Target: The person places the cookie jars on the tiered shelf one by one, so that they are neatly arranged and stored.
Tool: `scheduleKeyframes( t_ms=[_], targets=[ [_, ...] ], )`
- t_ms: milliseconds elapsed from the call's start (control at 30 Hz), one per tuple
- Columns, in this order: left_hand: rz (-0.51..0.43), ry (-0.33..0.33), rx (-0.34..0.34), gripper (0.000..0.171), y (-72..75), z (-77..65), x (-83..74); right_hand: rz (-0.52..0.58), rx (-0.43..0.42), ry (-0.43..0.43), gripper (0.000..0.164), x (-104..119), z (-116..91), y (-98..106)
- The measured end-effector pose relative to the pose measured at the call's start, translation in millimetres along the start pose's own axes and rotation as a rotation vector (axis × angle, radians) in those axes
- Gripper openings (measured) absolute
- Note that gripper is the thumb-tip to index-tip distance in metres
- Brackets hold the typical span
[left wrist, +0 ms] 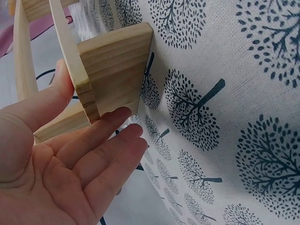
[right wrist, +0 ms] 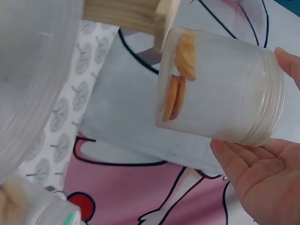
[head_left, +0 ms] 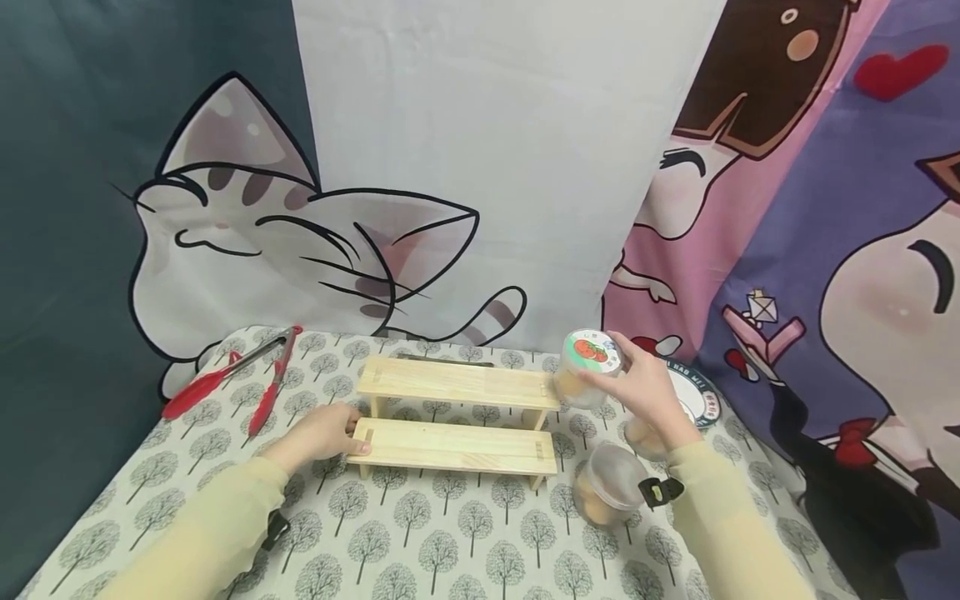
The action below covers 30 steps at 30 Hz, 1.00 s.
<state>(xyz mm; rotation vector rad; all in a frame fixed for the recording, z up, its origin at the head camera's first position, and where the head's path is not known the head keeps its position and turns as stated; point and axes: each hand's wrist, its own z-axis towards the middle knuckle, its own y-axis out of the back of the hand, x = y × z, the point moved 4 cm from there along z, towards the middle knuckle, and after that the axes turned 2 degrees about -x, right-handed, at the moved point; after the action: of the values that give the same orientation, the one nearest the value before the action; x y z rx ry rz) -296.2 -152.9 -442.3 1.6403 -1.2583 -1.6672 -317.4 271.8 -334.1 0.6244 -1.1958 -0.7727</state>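
Note:
My left hand (head_left: 322, 432) grips the left end of the lower tier of a two-tier wooden step shelf (head_left: 450, 447). In the left wrist view the thumb lies against the board's edge, with the fingers (left wrist: 101, 150) under its end. Beside the shelf's upper right end, my right hand (head_left: 651, 387) holds a clear plastic jar (head_left: 579, 390) by its lid, which carries a green label with red tomatoes. The jar (right wrist: 220, 89) has a few light-brown biscuits (right wrist: 174, 98) at its bottom and is raised near the shelf's corner.
Another lidded jar (head_left: 600, 500) stands at the shelf's front right. A further jar (head_left: 643, 437) is partly hidden under the right wrist, by a green-rimmed plate (head_left: 708, 408). Red-ended tongs (head_left: 273, 387) lie at the back left. A dark thin object (head_left: 442, 360) lies behind the shelf.

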Motion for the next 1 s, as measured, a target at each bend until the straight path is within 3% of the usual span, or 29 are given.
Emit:
scheduleKeyframes(
  t_ms=[367,1000],
  targets=[
    [0.004,0.027,0.004,0.048,3.4,-1.3,-1.9,0.040,0.025,0.036,0.092,31.1,8.6,-17.2],
    [-0.016,0.044,0.011,0.043,-1.7,0.5,0.4,0.224,0.125,0.053,0.098,92.5,27.8,-82.2]
  ],
)
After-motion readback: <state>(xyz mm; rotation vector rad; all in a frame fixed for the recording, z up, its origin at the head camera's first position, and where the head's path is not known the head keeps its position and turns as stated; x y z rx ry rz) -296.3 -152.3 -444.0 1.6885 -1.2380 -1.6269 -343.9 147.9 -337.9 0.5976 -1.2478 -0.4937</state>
